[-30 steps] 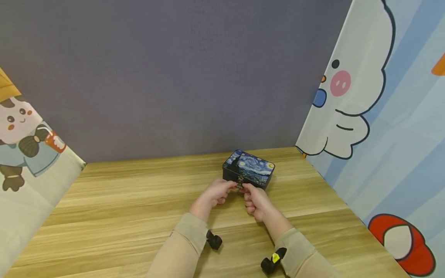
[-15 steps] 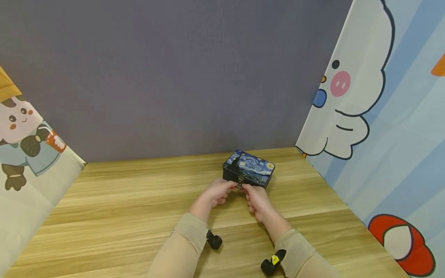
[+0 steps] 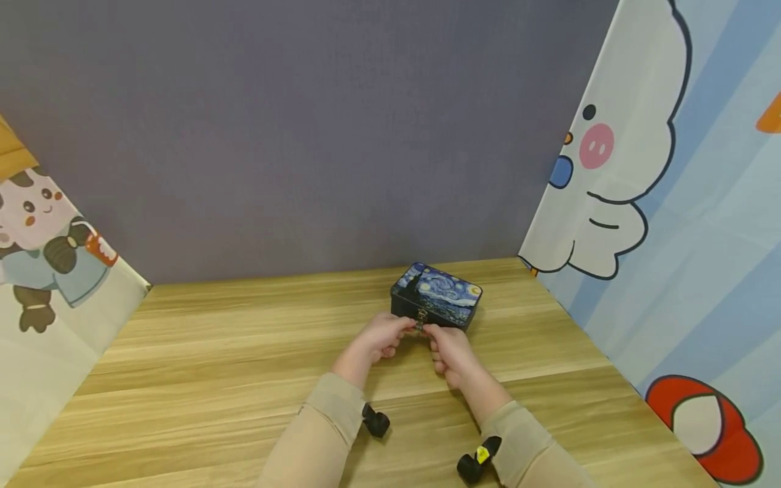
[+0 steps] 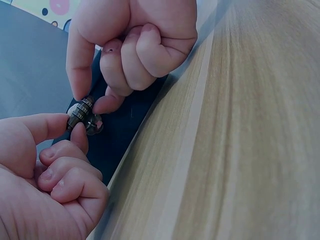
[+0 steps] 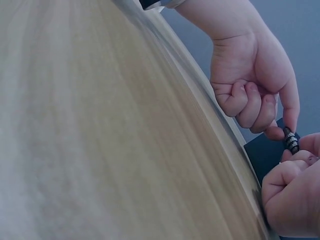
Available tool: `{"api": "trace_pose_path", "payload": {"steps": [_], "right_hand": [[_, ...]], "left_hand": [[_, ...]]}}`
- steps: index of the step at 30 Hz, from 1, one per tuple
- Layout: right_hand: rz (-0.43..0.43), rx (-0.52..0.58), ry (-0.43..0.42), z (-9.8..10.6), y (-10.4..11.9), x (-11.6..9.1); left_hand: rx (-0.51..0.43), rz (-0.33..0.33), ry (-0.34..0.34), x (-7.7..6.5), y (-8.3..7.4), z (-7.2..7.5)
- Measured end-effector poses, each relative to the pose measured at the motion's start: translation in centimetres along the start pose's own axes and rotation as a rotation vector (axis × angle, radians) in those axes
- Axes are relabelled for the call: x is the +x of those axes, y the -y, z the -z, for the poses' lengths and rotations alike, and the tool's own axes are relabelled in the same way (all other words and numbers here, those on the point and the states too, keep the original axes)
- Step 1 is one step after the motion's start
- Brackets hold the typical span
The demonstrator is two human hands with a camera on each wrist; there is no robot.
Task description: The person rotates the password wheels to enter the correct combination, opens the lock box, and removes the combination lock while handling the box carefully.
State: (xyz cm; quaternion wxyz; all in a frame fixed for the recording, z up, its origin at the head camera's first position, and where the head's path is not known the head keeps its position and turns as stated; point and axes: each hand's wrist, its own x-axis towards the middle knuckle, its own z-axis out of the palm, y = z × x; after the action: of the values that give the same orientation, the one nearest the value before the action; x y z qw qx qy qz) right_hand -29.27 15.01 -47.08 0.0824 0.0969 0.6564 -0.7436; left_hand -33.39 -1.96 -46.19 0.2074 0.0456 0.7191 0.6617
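Observation:
A small dark combination padlock [image 4: 81, 113] with number rings is at the front of a black box [image 3: 436, 293] with a starry night picture on its lid. My left hand [image 3: 379, 335] pinches one end of the padlock between thumb and forefinger. From the other side, my right hand [image 3: 449, 349] pinches the opposite end the same way. The remaining fingers of both hands are curled in, as the left wrist view shows. A brass-coloured latch [image 3: 422, 314] sits above the padlock on the box front. The digits are too small to read. The lid is down.
The box stands on a wood-grain table [image 3: 213, 366] near its back edge, close to a grey panel [image 3: 305, 135]. A cartoon-printed cloth [image 3: 689, 271] hangs at the right, and another printed cloth [image 3: 61, 285] at the left.
My right hand's fingers have shifted slightly at the padlock. The left hand and the box stay in place.

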Motion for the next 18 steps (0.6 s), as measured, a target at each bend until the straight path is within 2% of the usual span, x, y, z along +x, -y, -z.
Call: {"api": "trace_pose_path", "payload": {"steps": [18], "right_hand": [[-0.023,0.031,0.02,-0.02,-0.06,0.27]], "left_hand": [[0.004,0.0,0.003,0.24,0.11,0.06]]}}
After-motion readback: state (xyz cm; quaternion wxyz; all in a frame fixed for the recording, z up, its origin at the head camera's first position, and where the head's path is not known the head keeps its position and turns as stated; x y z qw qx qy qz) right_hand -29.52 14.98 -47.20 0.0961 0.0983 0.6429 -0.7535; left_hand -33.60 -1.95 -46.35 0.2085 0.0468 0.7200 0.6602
